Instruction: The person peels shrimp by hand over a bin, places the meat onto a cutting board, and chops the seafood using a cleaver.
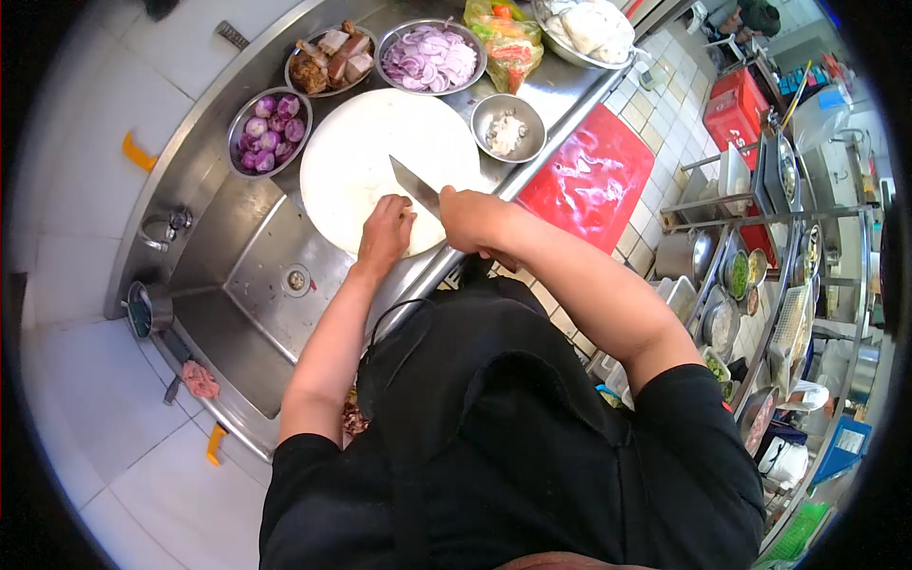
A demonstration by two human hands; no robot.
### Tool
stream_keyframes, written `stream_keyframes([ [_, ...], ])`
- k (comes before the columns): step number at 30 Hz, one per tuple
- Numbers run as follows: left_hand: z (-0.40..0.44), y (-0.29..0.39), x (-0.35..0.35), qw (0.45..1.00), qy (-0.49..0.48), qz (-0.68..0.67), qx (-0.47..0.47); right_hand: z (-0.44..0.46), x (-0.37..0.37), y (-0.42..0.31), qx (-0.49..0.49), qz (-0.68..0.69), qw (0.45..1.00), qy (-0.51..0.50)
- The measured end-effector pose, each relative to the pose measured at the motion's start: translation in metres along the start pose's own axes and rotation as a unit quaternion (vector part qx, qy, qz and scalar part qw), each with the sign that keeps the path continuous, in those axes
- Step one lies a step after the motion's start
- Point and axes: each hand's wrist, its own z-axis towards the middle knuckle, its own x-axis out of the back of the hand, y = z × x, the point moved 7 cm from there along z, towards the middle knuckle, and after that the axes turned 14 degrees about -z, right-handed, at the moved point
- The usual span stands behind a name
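Observation:
My right hand (467,218) grips the handle of a kitchen knife (414,182), its blade slanting up and left over the round white cutting board (366,142). Beside the blade, my left hand (385,233) has its fingers bent together at the board's near edge, around a small pale piece of food (408,210) that they mostly hide. A small metal bowl (480,123) with pale chopped bits stands right of the board. Peeled purple onions (270,133) fill a bowl on the left; sliced onion (429,59) fills another behind the board.
Behind the board are a bowl of browned meat chunks (334,59), a bag of vegetables (503,43) and a basin of pale poultry (589,28). A steel sink (275,252) with a tap (166,228) lies left. A red sheet (594,176) and loaded shelving (760,237) are right.

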Motion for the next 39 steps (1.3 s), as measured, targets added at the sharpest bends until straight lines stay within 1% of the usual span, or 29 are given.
stream_keyframes([
  [1,-0.001,-0.002,0.001,1.000,-0.002,-0.002,0.003,-0.003,-0.008,0.000,-0.014,0.018,0.999,-0.048],
  [2,0.000,-0.003,0.001,1.000,-0.007,0.021,-0.014,0.001,-0.021,0.003,0.001,-0.003,1.000,0.021],
  [3,0.000,-0.004,-0.001,0.999,-0.012,0.044,-0.030,0.007,-0.039,0.007,0.027,-0.040,0.997,0.065],
  [5,0.001,-0.004,-0.002,0.998,-0.012,0.046,-0.029,0.002,-0.055,0.009,0.025,-0.020,0.995,0.097],
  [6,0.001,-0.003,-0.003,0.998,-0.014,0.053,-0.036,0.002,-0.067,0.010,0.027,-0.022,0.995,0.089],
  [8,0.002,-0.002,-0.002,0.998,-0.013,0.049,-0.027,0.006,-0.082,0.015,0.014,0.016,0.993,0.118],
  [9,0.001,-0.001,-0.003,0.998,-0.015,0.046,-0.027,0.010,-0.088,0.017,0.014,0.016,0.993,0.113],
  [12,0.000,-0.005,-0.007,0.998,-0.022,0.044,-0.033,0.023,-0.073,0.023,0.018,0.029,0.986,0.163],
  [14,0.006,-0.002,-0.006,0.997,-0.022,0.047,-0.050,0.025,-0.049,0.012,0.054,-0.010,0.984,0.171],
  [15,0.005,-0.004,-0.006,0.999,-0.020,0.042,-0.021,0.014,-0.030,0.003,0.049,-0.004,0.984,0.174],
  [16,0.004,-0.006,-0.005,0.999,-0.016,0.037,0.010,0.000,-0.015,-0.006,0.030,0.000,0.995,0.091],
  [17,0.004,-0.005,-0.005,0.999,-0.021,0.038,0.008,-0.007,-0.012,-0.009,0.013,0.003,1.000,0.008],
  [18,0.004,-0.004,-0.005,0.999,-0.016,0.045,0.000,0.006,-0.038,-0.003,0.023,-0.017,0.997,0.073],
  [19,0.003,-0.004,-0.006,0.999,-0.009,0.049,-0.006,-0.005,-0.047,-0.001,0.000,-0.010,0.997,0.075],
  [21,0.001,-0.002,-0.008,0.998,-0.010,0.052,-0.013,-0.002,-0.084,0.009,-0.014,0.064,0.994,0.082],
  [22,0.001,-0.001,-0.008,0.998,-0.011,0.063,-0.026,0.001,-0.089,0.010,0.005,0.065,0.992,0.107],
  [23,0.002,-0.001,-0.008,0.998,-0.010,0.064,-0.027,0.010,-0.093,0.015,0.006,0.064,0.992,0.108],
  [25,0.002,-0.004,-0.009,0.997,-0.034,0.054,-0.035,0.020,-0.066,0.014,0.007,0.038,0.986,0.160],
  [26,0.003,-0.003,-0.008,0.997,-0.035,0.059,-0.043,0.026,-0.052,0.012,0.028,0.021,0.991,0.128],
  [27,0.001,-0.002,-0.004,0.998,-0.022,0.039,-0.040,0.016,-0.030,0.006,0.028,0.022,0.990,0.135],
  [29,0.001,0.000,0.000,0.999,-0.008,0.019,-0.035,0.002,-0.021,-0.001,-0.005,0.058,0.998,-0.019],
  [31,-0.002,0.000,0.013,0.998,0.058,0.030,0.001,-0.005,-0.044,-0.003,-0.005,0.030,0.999,-0.035],
  [33,0.001,-0.004,0.014,0.997,0.058,0.046,0.018,-0.002,-0.070,0.002,0.002,0.028,0.995,0.098],
  [34,0.003,-0.006,0.011,0.998,0.039,0.056,0.007,-0.006,-0.078,0.004,-0.015,0.054,0.994,0.091],
  [35,0.004,-0.006,0.008,0.998,0.020,0.065,-0.005,-0.001,-0.085,0.005,-0.013,0.049,0.995,0.087],
  [37,0.005,-0.015,0.006,0.998,0.016,0.067,-0.006,0.004,-0.078,0.001,-0.004,0.049,0.991,0.124],
  [38,0.005,-0.018,0.006,0.997,0.006,0.072,-0.009,0.014,-0.073,0.001,-0.006,0.023,0.992,0.120],
  [39,0.003,-0.018,0.007,0.997,0.001,0.079,-0.013,0.021,-0.065,0.001,-0.005,0.030,0.992,0.126],
])
